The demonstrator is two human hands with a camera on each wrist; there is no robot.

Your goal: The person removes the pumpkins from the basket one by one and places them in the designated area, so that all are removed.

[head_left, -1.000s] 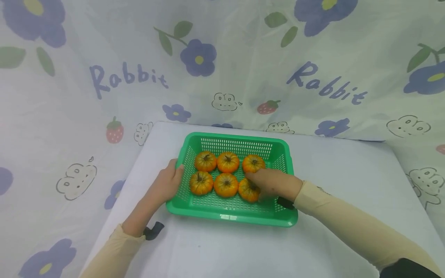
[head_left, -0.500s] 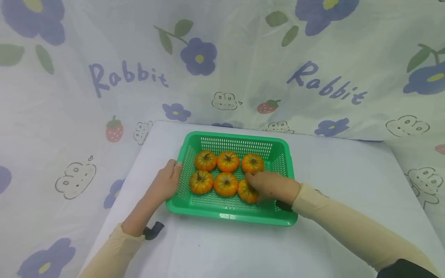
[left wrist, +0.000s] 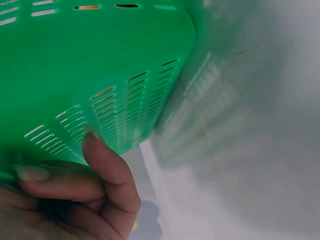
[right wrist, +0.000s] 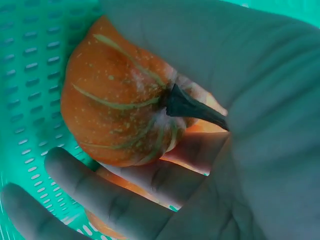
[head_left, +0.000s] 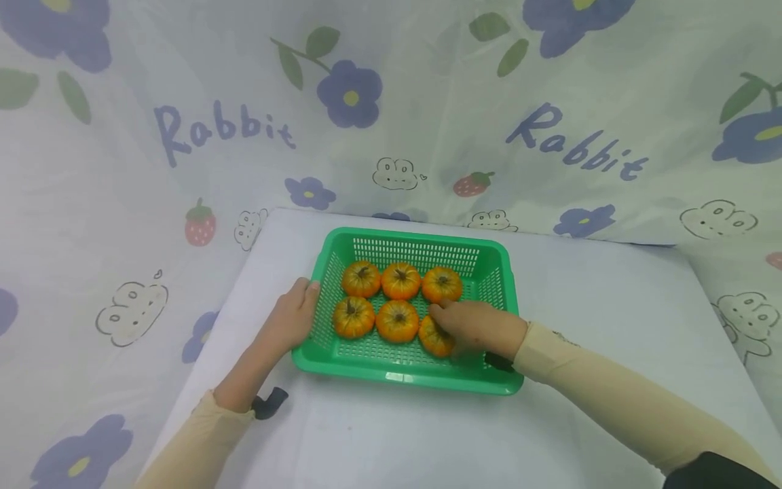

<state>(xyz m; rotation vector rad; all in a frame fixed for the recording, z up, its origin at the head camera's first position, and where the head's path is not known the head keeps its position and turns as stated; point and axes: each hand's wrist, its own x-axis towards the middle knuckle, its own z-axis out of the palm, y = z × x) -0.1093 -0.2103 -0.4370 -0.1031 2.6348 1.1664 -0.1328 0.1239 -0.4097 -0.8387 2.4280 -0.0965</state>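
Observation:
A green plastic basket (head_left: 397, 377) with slotted walls holds several small orange pumpkins in two rows. My left hand (head_left: 292, 318) grips its left rim; in the left wrist view, curled fingers (left wrist: 112, 167) lie against the outside of the slotted wall. Inside the basket, my right hand (head_left: 479, 327) holds the front right pumpkin (head_left: 435, 337) between thumb and fingers. That pumpkin's dark stem (right wrist: 192, 107) points towards the palm in the right wrist view, and two fingers are spread away from it. Just behind it sits the back right pumpkin (head_left: 442, 284).
The basket stands on a white-covered table (head_left: 605, 299). Behind and to the left hangs a curtain (head_left: 440, 129) printed with flowers, rabbits and strawberries. A dark strap end (head_left: 270, 403) sticks out at the left wrist.
My right hand has shifted slightly left with the front right pumpkin, and the back right pumpkin sits slightly further left. My left hand keeps its place on the rim.

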